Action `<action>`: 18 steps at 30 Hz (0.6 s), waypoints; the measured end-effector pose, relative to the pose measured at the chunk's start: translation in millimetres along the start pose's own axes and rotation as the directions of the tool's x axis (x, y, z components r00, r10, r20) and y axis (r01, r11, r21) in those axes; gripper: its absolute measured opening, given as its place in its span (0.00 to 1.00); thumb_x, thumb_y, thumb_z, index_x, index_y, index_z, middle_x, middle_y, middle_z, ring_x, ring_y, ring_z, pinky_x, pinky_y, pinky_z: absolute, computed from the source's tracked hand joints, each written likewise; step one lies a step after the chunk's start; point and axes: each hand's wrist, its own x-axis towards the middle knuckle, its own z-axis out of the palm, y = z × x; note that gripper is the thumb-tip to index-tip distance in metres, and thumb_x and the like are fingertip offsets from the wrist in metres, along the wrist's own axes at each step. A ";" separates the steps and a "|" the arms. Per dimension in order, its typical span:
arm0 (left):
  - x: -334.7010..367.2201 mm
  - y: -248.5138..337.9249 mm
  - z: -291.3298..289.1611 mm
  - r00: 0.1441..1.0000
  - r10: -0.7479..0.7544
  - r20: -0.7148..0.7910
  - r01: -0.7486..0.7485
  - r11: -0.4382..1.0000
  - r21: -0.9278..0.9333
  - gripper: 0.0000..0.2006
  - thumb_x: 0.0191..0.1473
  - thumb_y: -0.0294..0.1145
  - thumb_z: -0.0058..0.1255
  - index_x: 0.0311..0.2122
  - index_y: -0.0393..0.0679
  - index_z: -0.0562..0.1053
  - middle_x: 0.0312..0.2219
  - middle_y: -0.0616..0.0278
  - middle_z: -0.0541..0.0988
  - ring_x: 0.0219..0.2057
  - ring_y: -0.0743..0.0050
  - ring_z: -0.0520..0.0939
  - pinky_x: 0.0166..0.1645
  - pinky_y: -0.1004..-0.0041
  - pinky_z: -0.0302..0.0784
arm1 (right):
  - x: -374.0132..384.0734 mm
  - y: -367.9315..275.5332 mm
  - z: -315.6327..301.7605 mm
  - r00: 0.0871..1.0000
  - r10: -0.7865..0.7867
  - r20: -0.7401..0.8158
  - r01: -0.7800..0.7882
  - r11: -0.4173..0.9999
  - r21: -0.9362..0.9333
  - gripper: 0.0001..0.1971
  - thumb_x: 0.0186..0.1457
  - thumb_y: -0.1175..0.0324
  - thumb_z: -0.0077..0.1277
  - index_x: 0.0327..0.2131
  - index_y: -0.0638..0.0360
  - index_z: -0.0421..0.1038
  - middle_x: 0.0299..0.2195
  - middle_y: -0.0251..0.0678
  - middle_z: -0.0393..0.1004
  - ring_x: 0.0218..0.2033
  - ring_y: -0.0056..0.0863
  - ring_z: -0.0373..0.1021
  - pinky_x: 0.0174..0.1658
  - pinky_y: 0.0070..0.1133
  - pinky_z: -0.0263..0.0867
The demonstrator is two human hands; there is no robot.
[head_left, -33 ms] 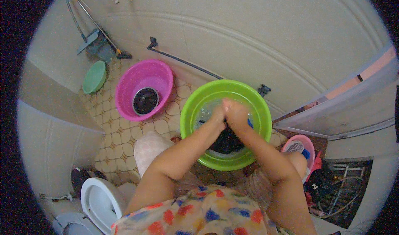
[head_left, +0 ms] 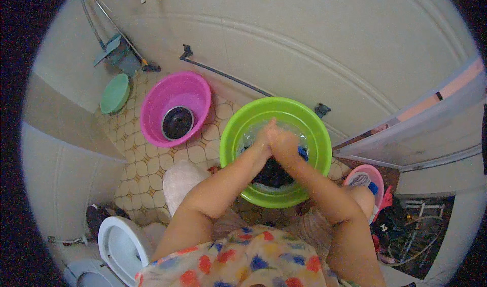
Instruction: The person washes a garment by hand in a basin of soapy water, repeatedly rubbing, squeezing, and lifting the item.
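My left hand (head_left: 264, 136) and my right hand (head_left: 284, 144) press together, fingers closed, over a lime-green basin (head_left: 234, 122). Soapy water (head_left: 253, 130) fills the basin's lower part. A wet black cloth (head_left: 274, 174) rises from the water to my hands, which grip it between them; the gripped part is mostly hidden by the fingers. Something blue (head_left: 303, 153) shows in the water beside my right wrist.
Left of the green basin stands a pink basin (head_left: 157, 102) holding a dark round bowl (head_left: 177, 123). Beyond are a pale green basin (head_left: 115, 93), broom and dustpan (head_left: 122, 53). A toilet (head_left: 119, 241) is lower left; a pink tub of clothes (head_left: 373, 173) is right. A wall rail (head_left: 225, 75) runs behind.
My hands, still together, have shifted slightly to the left over the basin. The black cloth in the water has changed shape a little.
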 end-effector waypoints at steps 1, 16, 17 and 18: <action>5.6 -0.7 -11.7 0.999 0.036 -0.041 -0.037 0.999 -0.015 0.17 0.50 0.45 0.35 0.40 0.44 0.66 0.36 0.62 0.70 0.37 0.69 0.69 0.41 0.67 0.64 | 1.9 -17.1 -7.1 0.990 0.013 0.142 -0.003 0.998 -0.070 0.12 0.48 0.63 0.35 0.28 0.59 0.65 0.19 0.41 0.68 0.19 0.38 0.66 0.22 0.30 0.62; -21.4 -8.5 44.6 0.980 0.140 -0.139 -0.132 0.989 0.062 0.16 0.50 0.44 0.36 0.37 0.44 0.66 0.35 0.60 0.71 0.37 0.64 0.71 0.40 0.65 0.67 | 6.3 32.4 -13.5 0.975 -0.127 -0.180 0.106 0.987 -0.122 0.03 0.45 0.70 0.41 0.22 0.54 0.65 0.16 0.36 0.65 0.18 0.34 0.65 0.17 0.26 0.59; -26.9 -7.0 52.8 0.977 0.100 -0.186 -0.081 0.991 0.107 0.16 0.49 0.46 0.37 0.36 0.45 0.66 0.34 0.61 0.71 0.37 0.67 0.70 0.40 0.65 0.65 | 2.7 35.7 -12.1 0.982 -0.061 -0.177 0.049 0.996 -0.071 0.03 0.45 0.70 0.41 0.22 0.55 0.65 0.15 0.36 0.65 0.17 0.34 0.64 0.17 0.26 0.59; -47.9 5.5 77.8 0.971 0.058 -0.233 -0.023 0.989 0.148 0.17 0.48 0.48 0.38 0.35 0.46 0.67 0.34 0.63 0.71 0.37 0.70 0.69 0.41 0.66 0.64 | 0.5 31.8 -18.1 0.985 0.010 -0.170 -0.014 1.000 -0.022 0.03 0.45 0.70 0.41 0.23 0.55 0.65 0.14 0.36 0.64 0.17 0.35 0.64 0.17 0.26 0.58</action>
